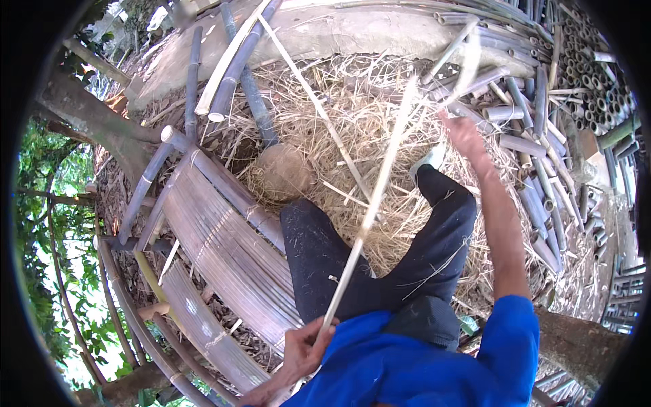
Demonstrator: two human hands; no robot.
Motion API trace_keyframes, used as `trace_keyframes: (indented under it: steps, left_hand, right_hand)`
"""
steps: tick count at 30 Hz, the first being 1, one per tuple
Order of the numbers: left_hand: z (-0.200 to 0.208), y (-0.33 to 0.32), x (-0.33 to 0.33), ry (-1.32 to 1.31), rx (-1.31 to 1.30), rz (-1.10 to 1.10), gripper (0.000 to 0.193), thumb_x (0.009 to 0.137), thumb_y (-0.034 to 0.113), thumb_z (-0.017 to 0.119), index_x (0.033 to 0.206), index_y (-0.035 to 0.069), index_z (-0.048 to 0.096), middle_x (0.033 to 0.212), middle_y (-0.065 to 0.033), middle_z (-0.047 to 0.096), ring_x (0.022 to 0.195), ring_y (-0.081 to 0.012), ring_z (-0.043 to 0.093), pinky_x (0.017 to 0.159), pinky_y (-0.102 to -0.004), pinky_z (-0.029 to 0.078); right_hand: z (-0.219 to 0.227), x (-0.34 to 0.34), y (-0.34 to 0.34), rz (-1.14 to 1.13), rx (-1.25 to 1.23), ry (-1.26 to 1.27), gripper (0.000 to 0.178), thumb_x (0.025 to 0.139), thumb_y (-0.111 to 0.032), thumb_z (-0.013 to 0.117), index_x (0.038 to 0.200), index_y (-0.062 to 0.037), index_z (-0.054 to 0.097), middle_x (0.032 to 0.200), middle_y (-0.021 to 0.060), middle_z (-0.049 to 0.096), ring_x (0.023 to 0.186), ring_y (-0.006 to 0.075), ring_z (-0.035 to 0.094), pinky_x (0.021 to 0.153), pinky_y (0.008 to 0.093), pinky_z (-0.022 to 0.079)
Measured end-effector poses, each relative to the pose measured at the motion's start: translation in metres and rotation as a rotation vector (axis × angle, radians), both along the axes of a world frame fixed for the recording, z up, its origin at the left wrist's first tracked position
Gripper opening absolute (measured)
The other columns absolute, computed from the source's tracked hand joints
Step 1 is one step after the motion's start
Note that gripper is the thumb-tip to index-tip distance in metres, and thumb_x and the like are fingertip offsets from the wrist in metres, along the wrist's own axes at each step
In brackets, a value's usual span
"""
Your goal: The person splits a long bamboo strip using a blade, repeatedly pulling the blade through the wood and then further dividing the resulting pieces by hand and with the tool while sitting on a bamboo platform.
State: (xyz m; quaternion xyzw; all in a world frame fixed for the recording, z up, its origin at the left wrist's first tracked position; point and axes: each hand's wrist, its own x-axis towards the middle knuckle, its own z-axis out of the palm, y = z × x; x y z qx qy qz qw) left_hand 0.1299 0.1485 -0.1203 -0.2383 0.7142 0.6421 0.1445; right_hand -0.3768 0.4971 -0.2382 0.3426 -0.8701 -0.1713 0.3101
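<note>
A long pale bamboo strip (369,220) slants up from my lap across the ground. Its lower end is in my left hand (308,347), with the fingers closed around it near my waist. Farther out, on the right, my right hand (466,138) is stretched forward and smeared by motion, so its fingers do not show clearly. A blurred, curved whitish thing (470,64) runs up from beside that hand; its kind cannot be told. My dark-trousered legs (424,247) are spread on either side of the strip.
Loose straw-like shavings (363,115) cover the ground, around a rounded brown block (285,173). To the left stands a slatted bamboo bench (224,230). Bamboo poles (241,64) lean at the far left, and another thin strip (319,105) crosses the shavings. Cut bamboo pieces (536,156) are heaped at right.
</note>
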Motion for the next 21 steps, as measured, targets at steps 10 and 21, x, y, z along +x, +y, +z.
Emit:
trace_keyframes:
  steps: [10,21]
  left_hand:
    - [-0.001,-0.023,-0.088,0.112,0.079,0.187,0.038,0.102,0.020,0.061,0.134,0.000,0.059,0.062,0.0028,0.055,0.044,-0.0032,0.045,0.039,-0.0219,0.031]
    - [-0.013,-0.030,-0.122,0.245,0.019,0.081,0.033,0.101,0.008,0.058,0.133,0.001,0.061,0.068,0.0089,0.051,0.058,0.0009,0.041,0.051,-0.0203,0.032]
  right_hand:
    - [0.047,0.130,-0.132,-0.204,-1.028,-1.028,0.083,0.098,-0.071,0.042,0.080,0.0050,0.068,0.059,0.0106,0.057,0.061,0.0252,0.058,0.065,0.0454,0.052]
    - [0.087,0.259,-0.195,0.371,-0.503,-1.052,0.062,0.088,-0.065,0.063,0.079,-0.0044,0.071,0.057,0.0153,0.063,0.058,0.0333,0.069,0.055,0.0455,0.055]
